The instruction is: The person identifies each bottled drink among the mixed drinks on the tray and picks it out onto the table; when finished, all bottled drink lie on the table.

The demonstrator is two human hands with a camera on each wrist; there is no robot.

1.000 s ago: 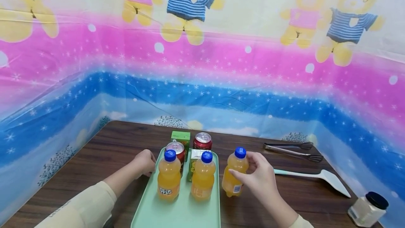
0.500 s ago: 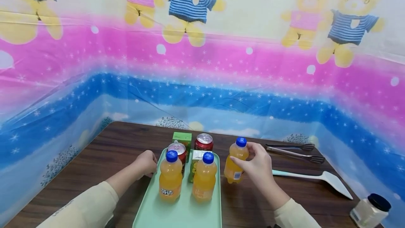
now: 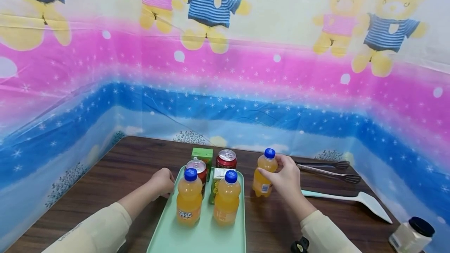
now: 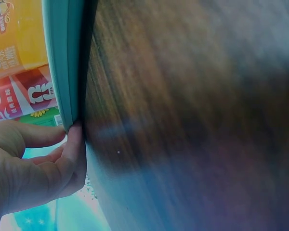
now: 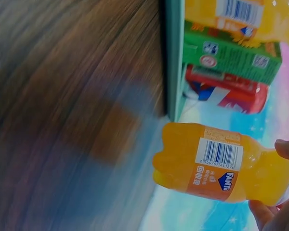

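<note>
My right hand (image 3: pixel 286 175) grips an orange Fanta bottle (image 3: pixel 260 182) round its upper part, thumb on the near side. The bottle is upright, just right of the pale green tray (image 3: pixel 197 241). Whether its base touches the table, I cannot tell. In the right wrist view its barcode label (image 5: pixel 216 161) faces the camera. My left hand (image 3: pixel 163 182) pinches the tray's left rim between thumb and fingers, as the left wrist view shows. Two more Fanta bottles (image 3: pixel 188 202) stand on the tray, before two red cans (image 3: pixel 226 160), a green carton (image 3: pixel 202 153) and a sunflower carton (image 3: pixel 214 190).
Tongs (image 3: pixel 330 169) lie at the back right of the brown wooden table (image 3: pixel 137 153). Nearer is a white turner (image 3: pixel 369 202) with a pale green handle. A black-lidded jar (image 3: pixel 411 233) stands at the right edge. A printed curtain (image 3: pixel 253 116) surrounds the table's far sides.
My right hand has carried the bottle away from me and slightly to the right, along the tray's right side. The left hand stays at the tray's rim.
</note>
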